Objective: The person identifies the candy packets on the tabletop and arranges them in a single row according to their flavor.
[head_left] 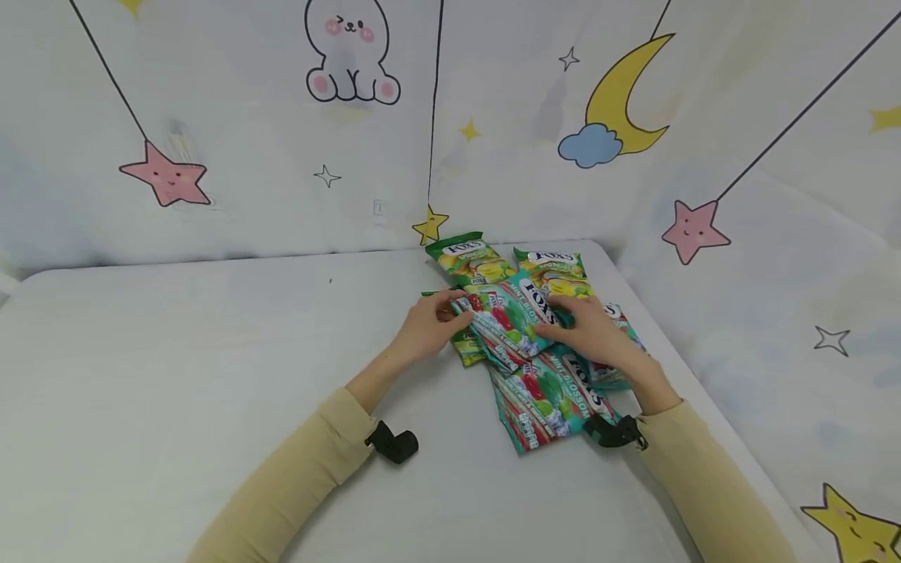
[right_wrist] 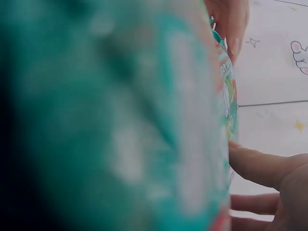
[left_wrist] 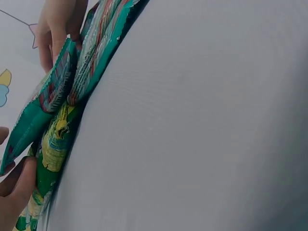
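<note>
A teal-and-red bag of Fox's candy (head_left: pixel 510 324) lies across the top of a pile of similar bags, held at both ends. My left hand (head_left: pixel 428 322) pinches its left end between thumb and fingers. At its right end, my right hand (head_left: pixel 590 330) grips the edge near the Fox's lettering. The left wrist view shows the teal bag (left_wrist: pixel 36 113) tilted above a green-and-yellow candy bag (left_wrist: pixel 57 144). Another teal bag (right_wrist: pixel 120 120), large and blurred, fills most of the right wrist view, with my right thumb (right_wrist: pixel 260 166) beside it.
Two green-and-yellow candy bags (head_left: pixel 468 259) lie behind the held one, and part of another (head_left: pixel 468 349) shows under the left hand. Teal bags (head_left: pixel 545 403) lie in front and at the right. The white table (head_left: pixel 211 391) meets a printed cloth wall (head_left: pixel 246 156).
</note>
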Motion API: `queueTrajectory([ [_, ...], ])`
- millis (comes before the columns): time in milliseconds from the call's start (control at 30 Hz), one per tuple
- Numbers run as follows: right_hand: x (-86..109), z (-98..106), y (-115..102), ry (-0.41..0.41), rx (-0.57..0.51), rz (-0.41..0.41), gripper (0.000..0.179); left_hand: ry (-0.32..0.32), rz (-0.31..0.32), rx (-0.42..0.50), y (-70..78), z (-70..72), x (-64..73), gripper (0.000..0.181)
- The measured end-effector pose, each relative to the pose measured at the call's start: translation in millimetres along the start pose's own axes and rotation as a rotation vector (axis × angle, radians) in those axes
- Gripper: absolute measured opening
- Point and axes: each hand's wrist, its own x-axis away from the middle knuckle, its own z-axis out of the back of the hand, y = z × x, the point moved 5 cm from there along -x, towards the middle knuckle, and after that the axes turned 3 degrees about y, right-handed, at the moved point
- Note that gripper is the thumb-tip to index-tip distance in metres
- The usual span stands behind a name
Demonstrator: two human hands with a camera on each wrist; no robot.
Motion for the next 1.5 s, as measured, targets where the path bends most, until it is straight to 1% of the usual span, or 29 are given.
queueTrajectory([
  [100, -2.2, 0, 0, 0.007, -0.027, 0.016, 0.073, 0.006, -0.004, 0.022, -0.2, -0.8, 0.4, 0.051],
  [233, -5.1, 0, -2, 0.014, -0.067, 0.055, 0.071, 0.000, 0.015, 0.062, -1.6, -1.7, 0.7, 0.050],
  [300, -6.2, 0, -2, 0.017, -0.078, 0.060, 0.072, -0.002, 0.019, 0.072, -2.4, -1.7, 1.0, 0.049],
  [667, -6.4, -1, -7, 0.037, -0.102, 0.056, 0.070, 0.000, 0.026, 0.108, -4.2, -1.0, 0.0, 0.047],
  [867, -4.1, -2, -10, 0.046, -0.142, 0.044, 0.070, -0.005, 0.029, 0.128, -5.3, -1.1, 0.2, 0.044],
  [1067, -3.4, -5, -16, 0.026, -0.216, 0.066, 0.065, -0.005, 0.031, 0.151, -5.0, -3.4, 0.2, 0.043],
  [1200, -3.8, -6, -18, 0.012, -0.260, 0.083, 0.062, -0.019, 0.016, 0.158, -4.4, -5.6, -0.7, 0.044],
  [1333, -3.6, -7, -20, 0.011, -0.282, 0.106, 0.060, -0.049, -0.002, 0.162, -3.5, -6.2, -1.1, 0.047],
  [1500, -2.2, -8, -23, 0.015, -0.302, 0.143, 0.057, -0.108, -0.072, 0.196, -0.8, -8.9, -1.2, 0.050],
])
